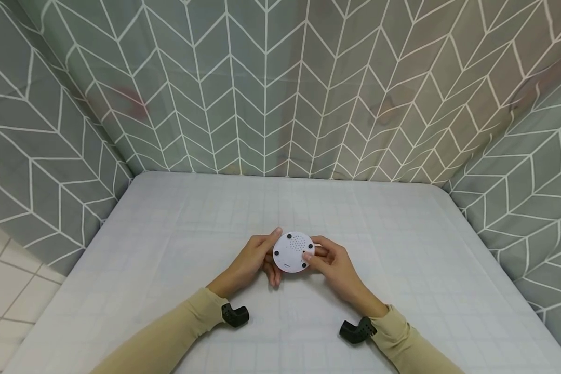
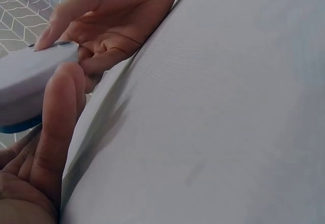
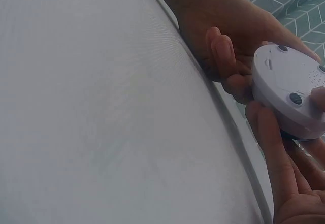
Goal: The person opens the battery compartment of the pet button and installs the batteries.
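Both hands hold a round white device (image 1: 287, 259), its flat face with black rubber feet and a patch of small holes turned up toward the head camera. At its left edge my left hand (image 1: 250, 262) grips the rim, thumb along the upper side and the other fingers beneath. From the right, my right hand (image 1: 335, 265) pinches the device, its thumb pressed on the flat face near one foot. In the right wrist view a small latch-like notch shows on the white device (image 3: 279, 76). A blue underside edge appears below the device (image 2: 30, 76) in the left wrist view.
A table under a white cloth (image 1: 205, 208) lies beneath the hands. Patterned grey-green curtains (image 1: 248, 93) hang behind it and at both sides. Light floor tiles (image 1: 9, 280) show at the left. Black curved pieces (image 1: 236, 315) sit at both wrists.
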A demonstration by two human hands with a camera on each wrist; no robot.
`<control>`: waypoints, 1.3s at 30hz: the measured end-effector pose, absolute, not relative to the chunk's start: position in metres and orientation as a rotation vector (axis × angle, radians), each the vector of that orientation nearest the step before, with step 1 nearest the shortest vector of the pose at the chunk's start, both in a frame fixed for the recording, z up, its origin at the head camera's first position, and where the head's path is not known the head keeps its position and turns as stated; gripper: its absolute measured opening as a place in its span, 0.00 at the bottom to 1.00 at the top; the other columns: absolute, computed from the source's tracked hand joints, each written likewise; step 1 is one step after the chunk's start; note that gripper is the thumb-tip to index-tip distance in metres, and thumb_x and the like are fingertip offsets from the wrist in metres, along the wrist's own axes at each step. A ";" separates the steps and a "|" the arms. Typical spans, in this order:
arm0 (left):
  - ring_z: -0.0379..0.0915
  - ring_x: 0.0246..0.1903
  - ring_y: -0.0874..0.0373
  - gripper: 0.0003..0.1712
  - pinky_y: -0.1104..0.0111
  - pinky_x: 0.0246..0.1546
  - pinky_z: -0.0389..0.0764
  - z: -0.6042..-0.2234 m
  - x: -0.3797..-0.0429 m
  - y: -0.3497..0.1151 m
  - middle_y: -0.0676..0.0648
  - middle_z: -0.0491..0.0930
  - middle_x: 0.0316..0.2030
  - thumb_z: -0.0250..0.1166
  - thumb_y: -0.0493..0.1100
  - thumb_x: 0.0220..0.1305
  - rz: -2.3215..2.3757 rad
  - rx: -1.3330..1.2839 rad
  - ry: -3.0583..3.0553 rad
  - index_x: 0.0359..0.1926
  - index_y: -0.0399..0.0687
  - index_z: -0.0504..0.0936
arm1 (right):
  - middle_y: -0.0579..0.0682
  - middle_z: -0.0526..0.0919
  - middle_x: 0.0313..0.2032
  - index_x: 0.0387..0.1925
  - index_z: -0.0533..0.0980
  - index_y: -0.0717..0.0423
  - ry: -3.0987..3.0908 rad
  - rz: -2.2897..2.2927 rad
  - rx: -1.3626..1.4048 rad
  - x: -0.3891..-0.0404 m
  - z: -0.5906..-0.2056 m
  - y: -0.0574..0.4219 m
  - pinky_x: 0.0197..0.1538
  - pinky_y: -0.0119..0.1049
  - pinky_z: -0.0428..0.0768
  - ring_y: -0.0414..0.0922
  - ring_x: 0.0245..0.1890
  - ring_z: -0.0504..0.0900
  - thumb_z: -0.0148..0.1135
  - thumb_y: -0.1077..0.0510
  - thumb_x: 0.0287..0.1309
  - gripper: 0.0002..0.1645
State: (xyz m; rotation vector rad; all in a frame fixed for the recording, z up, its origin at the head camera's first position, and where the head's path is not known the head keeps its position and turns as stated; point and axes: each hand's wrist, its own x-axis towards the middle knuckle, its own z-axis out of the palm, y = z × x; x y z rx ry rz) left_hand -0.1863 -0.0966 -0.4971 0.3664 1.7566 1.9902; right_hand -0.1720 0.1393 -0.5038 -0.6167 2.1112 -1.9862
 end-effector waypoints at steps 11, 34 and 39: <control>0.80 0.16 0.47 0.37 0.52 0.20 0.84 -0.495 -0.187 -0.097 0.29 0.82 0.23 0.52 0.67 0.70 2.007 0.393 1.780 0.50 0.35 0.78 | 0.64 0.83 0.51 0.62 0.70 0.59 2.091 -2.003 -0.639 -0.173 -0.502 0.138 0.48 0.37 0.86 0.48 0.48 0.86 0.63 0.63 0.65 0.25; 0.84 0.37 0.38 0.23 0.53 0.39 0.87 -0.499 -0.189 -0.098 0.35 0.83 0.43 0.65 0.51 0.68 2.090 0.428 1.909 0.54 0.39 0.75 | 0.62 0.74 0.63 0.71 0.65 0.53 2.011 -2.026 -0.695 -0.177 -0.505 0.140 0.58 0.44 0.81 0.57 0.58 0.80 0.47 0.57 0.77 0.25; 0.83 0.46 0.49 0.27 0.61 0.48 0.85 -0.500 -0.191 -0.099 0.42 0.81 0.50 0.70 0.54 0.62 1.992 0.440 2.114 0.57 0.48 0.75 | 0.61 0.79 0.59 0.67 0.69 0.58 2.100 -1.975 -0.612 -0.177 -0.505 0.141 0.57 0.39 0.81 0.56 0.56 0.82 0.52 0.54 0.74 0.25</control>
